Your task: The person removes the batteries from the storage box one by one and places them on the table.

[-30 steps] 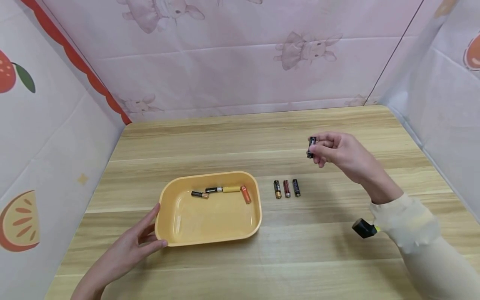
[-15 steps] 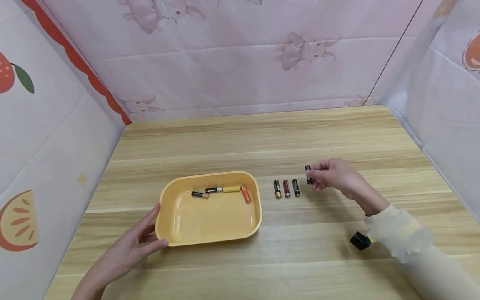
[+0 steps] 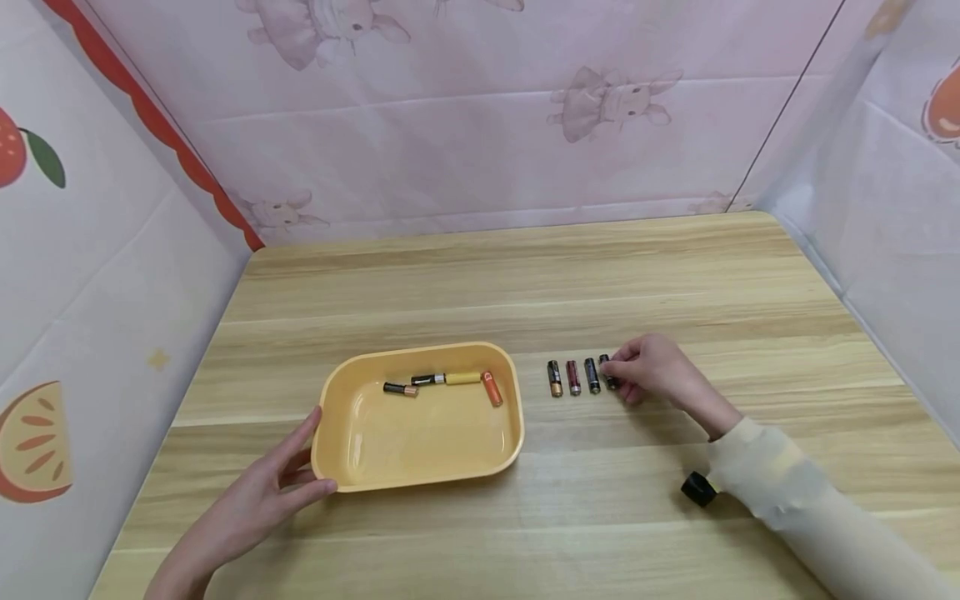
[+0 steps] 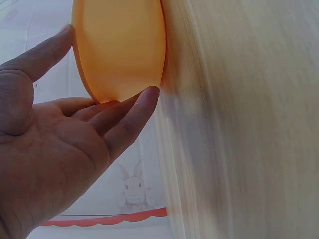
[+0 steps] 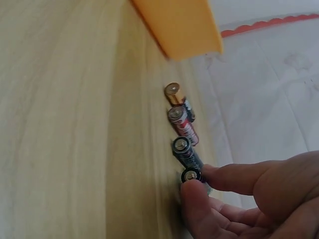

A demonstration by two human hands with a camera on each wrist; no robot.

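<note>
My right hand (image 3: 658,371) pinches a black battery (image 5: 191,175) between thumb and fingers, low at the right end of a row on the wooden table. Beside it lie a black battery (image 3: 592,376), a dark red one (image 3: 573,377) and a black-and-gold one (image 3: 554,378), side by side. My left hand (image 3: 262,483) holds the left end of a yellow plastic tub (image 3: 420,442), thumb and fingers spread around its rim. Along the tub's far side lie a black-and-copper battery (image 3: 401,389), a black-and-silver one (image 3: 428,379), a yellow one (image 3: 462,378) and an orange one (image 3: 491,389).
The wooden table (image 3: 480,292) meets a pink rabbit-print cloth (image 3: 465,150) at the back. Printed white cloths stand along its left and right sides. A black camera piece (image 3: 698,489) hangs at my right wrist, over the table.
My right hand has come down and leftward with the black battery, from above the table to the right end of the row. The left hand and tub have stayed put.
</note>
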